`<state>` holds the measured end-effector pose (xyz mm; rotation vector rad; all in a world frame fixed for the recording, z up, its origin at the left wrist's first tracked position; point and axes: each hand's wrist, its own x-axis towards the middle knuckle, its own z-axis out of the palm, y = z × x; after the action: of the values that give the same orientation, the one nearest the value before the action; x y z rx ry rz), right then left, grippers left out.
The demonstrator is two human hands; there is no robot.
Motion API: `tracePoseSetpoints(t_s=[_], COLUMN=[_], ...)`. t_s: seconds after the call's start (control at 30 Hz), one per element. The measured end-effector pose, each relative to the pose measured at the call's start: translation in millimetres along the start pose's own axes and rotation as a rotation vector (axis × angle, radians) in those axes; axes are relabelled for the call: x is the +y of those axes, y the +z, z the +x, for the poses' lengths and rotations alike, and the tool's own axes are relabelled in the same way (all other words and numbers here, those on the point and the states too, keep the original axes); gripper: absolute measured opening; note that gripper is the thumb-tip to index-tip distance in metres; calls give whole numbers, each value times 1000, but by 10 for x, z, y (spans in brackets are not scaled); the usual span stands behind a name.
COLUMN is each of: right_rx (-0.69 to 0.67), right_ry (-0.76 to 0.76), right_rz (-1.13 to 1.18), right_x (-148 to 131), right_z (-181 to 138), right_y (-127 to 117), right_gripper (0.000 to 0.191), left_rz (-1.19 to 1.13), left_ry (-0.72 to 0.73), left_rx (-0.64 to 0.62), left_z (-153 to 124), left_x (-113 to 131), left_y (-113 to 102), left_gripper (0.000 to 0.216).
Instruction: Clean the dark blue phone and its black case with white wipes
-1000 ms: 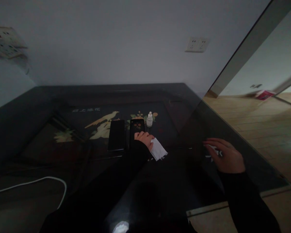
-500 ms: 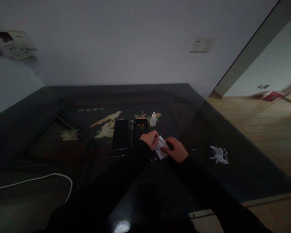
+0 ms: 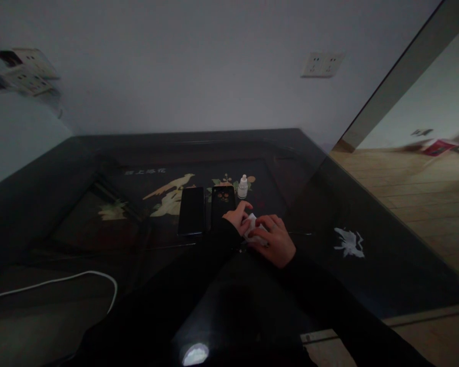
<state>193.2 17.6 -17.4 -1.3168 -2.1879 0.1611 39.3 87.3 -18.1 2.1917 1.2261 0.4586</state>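
Note:
Both my hands meet over a small white cloth (image 3: 251,227) on the dark glass-topped table (image 3: 309,204). My left hand (image 3: 237,216) pinches the cloth's left side. My right hand (image 3: 275,238) covers most of the cloth, fingers curled on it. Just beyond my left hand lie a black phone (image 3: 192,210) face up and a black phone case (image 3: 222,200), side by side. A small white dropper bottle (image 3: 243,187) stands upright to the right of the case.
A crumpled white scrap (image 3: 349,242) lies on the table to the right. A white cable (image 3: 61,283) curves across the near left. Wall sockets (image 3: 322,64) sit above the table's far edge. Wooden floor (image 3: 416,188) shows beyond the right edge.
My right hand came in from the right side of the table, left the white scrap there, and took hold of the cloth beside my left hand. It now covers more of the cloth.

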Motion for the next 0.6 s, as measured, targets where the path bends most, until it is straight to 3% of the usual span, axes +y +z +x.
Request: tracePoseSetpoints(t_s=[0.1,0.27,0.4,0.5,0.6], right_rx=[-81,-96,-61,104,138], right_ry=[-34,-35,-42,118,360], right_rz=[-115,-95,-15,2,-286], right_x=[-28,-117,-129,207,764], right_z=[-1,23,-11,-227,-609], right_y=[40,77,-43,-277,-572], right_gripper=[8,5,5,14,18], left_rz=[-5,2,-20,-72,-157], left_ry=[8,20,30,20,11], left_rx=[-10,-4,30,47,61], left_z=[0,5,8,26,56], left_x=[-5,0,-13,-62,-107], left_y=[-2,17,-27,-93,-149], left_gripper=[40,40,46,47,46])
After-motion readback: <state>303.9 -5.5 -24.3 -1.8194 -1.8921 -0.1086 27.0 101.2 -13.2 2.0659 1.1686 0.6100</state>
